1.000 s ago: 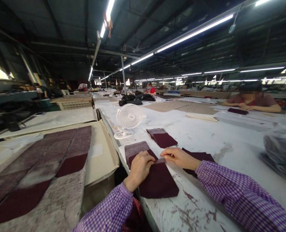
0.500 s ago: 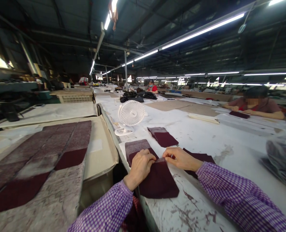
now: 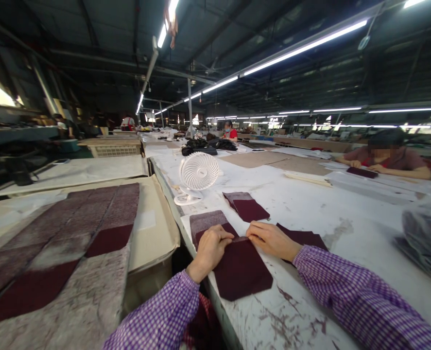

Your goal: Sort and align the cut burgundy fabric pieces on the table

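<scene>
A dark maroon fabric piece (image 3: 242, 272) with cut corners lies on the white table in front of me. My left hand (image 3: 212, 249) pinches its far edge near the left corner. At the right end of the same edge, my right hand (image 3: 271, 239) is closed, fingertips pressed together on the fabric. Along that edge, between the hands, runs a narrow greyish strip. Just beyond the left hand rests another piece with a grey-coated end (image 3: 208, 221). A small stack of maroon pieces (image 3: 249, 209) sits farther back, and more maroon pieces (image 3: 306, 238) lie partly under my right forearm.
A white clip fan (image 3: 199, 171) stands near the table's left edge. On the lower left table, maroon panels (image 3: 106, 240) are laid out on a board. A clear plastic bag (image 3: 424, 233) is at right. Across the table a co-worker (image 3: 383, 158) handles a maroon piece.
The maroon piece has shifted slightly right. My right hand's fingers have drawn closer together on the edge; my left hand stays nearly in place.
</scene>
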Demonstrator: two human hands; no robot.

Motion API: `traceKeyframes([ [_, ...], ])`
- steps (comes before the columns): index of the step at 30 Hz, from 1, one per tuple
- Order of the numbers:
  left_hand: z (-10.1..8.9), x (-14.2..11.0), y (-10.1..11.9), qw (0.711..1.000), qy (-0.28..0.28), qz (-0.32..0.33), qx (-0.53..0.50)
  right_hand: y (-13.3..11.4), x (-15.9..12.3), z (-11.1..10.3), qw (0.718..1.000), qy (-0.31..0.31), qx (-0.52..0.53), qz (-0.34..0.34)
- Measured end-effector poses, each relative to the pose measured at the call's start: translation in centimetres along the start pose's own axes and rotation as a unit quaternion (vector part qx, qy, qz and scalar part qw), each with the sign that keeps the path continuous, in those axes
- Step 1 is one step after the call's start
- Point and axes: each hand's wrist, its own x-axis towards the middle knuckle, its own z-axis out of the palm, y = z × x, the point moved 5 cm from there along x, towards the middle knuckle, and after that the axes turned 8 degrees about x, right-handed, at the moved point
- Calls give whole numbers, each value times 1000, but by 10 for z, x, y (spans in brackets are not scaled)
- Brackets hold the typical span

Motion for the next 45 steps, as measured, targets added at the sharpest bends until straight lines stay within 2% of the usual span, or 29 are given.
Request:
traceKeyframes([
  [7,2,0,2,995,-18,39,87,-10,1,2,994,-34,-94,-41],
  [12,3,-3,7,983,-24,104,152,-15,-4,9,972,-81,-203,-80],
  [15,2,-5,8,980,-18,118,162,-14,-7,6,972,-71,-215,-68],
  [19,3,-6,6,982,-17,102,158,-8,-5,-5,986,2,-160,37],
  [21,4,-6,6,982,-11,100,161,-13,-5,-5,996,38,-61,44],
  [23,4,-6,6,981,-3,102,163,-21,-5,2,999,39,18,31],
  [27,-3,-8,-2,988,-9,97,116,-32,-7,18,999,-3,0,47],
  [30,-17,-13,-15,995,-5,85,60,-38,-6,19,998,-27,3,53],
  [34,-31,-22,-27,994,16,97,40,-43,-2,17,995,-76,-24,63],
  [38,-33,-26,-31,993,23,108,33,-47,0,17,985,-138,-81,72],
  [42,-32,-26,-35,994,29,105,10,-56,10,15,974,-174,-125,71],
  [45,-31,-26,-39,994,34,107,1,-65,22,13,956,-217,-183,78],
])
